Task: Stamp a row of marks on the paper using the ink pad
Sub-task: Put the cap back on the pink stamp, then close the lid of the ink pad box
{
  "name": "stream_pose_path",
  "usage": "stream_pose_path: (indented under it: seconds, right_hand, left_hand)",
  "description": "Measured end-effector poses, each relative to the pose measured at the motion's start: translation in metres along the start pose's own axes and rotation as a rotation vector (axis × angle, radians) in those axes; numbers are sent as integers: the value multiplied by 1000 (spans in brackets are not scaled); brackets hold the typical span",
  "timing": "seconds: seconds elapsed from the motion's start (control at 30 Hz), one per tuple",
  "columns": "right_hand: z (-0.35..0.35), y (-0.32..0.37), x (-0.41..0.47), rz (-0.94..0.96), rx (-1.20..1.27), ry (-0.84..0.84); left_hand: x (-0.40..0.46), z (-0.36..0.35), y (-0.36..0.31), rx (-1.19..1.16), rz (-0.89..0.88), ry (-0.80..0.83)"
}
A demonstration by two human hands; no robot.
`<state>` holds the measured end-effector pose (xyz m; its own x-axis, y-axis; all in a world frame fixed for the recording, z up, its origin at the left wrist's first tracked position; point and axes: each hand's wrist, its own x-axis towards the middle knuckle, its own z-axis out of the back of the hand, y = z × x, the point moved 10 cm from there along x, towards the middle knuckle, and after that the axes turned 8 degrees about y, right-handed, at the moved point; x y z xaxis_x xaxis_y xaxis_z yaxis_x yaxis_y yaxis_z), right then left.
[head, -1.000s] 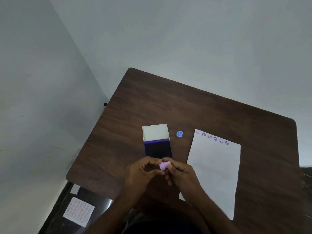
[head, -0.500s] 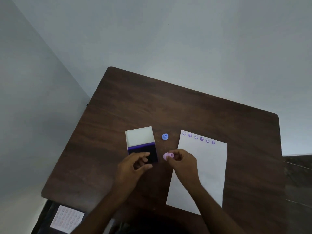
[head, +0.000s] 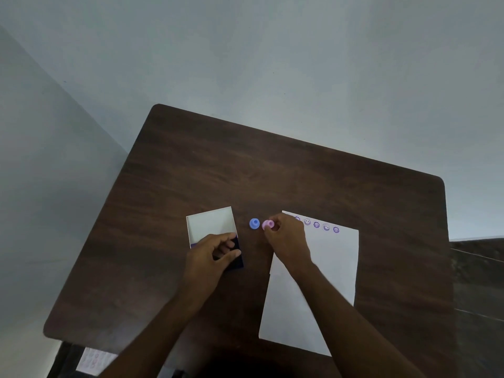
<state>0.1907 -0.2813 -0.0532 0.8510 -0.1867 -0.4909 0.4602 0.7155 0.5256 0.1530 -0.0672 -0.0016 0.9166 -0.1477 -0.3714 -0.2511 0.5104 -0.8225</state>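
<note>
A white sheet of paper [head: 321,271] lies on the right of the dark wooden table [head: 245,173], with a row of purple smiley marks [head: 321,226] along its far edge. My right hand [head: 286,241] pinches a small pink stamp [head: 267,225] just left of the paper's far corner, beside a blue stamp [head: 254,223] standing on the table. The open ink pad [head: 212,227] sits to the left, its white lid up and dark pad partly hidden. My left hand [head: 210,260] rests over the pad's near end, fingers curled on its edge.
A white sheet with faint printed marks [head: 92,361] lies on the floor below the table's near left corner. Pale walls meet behind the table. A dark surface [head: 477,282] lies past the table's right edge.
My hands have parted. The right hand carried the pink stamp away from me to beside the blue stamp. The left hand moved onto the ink pad. The camera view shifted too.
</note>
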Motion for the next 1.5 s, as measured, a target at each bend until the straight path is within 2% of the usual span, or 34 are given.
stream_pose_path:
  seconds: [0.33,0.67,0.93,1.03,1.2,1.33,1.5]
  right_hand:
    - [-9,0,10,-35,-15,56]
    - [-7,7,2,-25,9,65]
    - [18,18,-12,-38,11,-34]
    - [21,42,-22,52,91,-90]
    - [-34,94,-28,221,124,200]
    - [-59,102,-19,175,117,282]
    - [-71,98,-6,117,67,325]
  left_hand:
    - [15,-6,0,21,-6,-3]
    - [15,5,25,-74,90,-31]
    - [4,29,61,-244,213,-123]
    - [-1,40,74,-293,255,-204]
    - [-3,54,90,-338,339,-269]
    - [4,62,96,-411,361,-313]
    - [11,63,105,-435,419,-281]
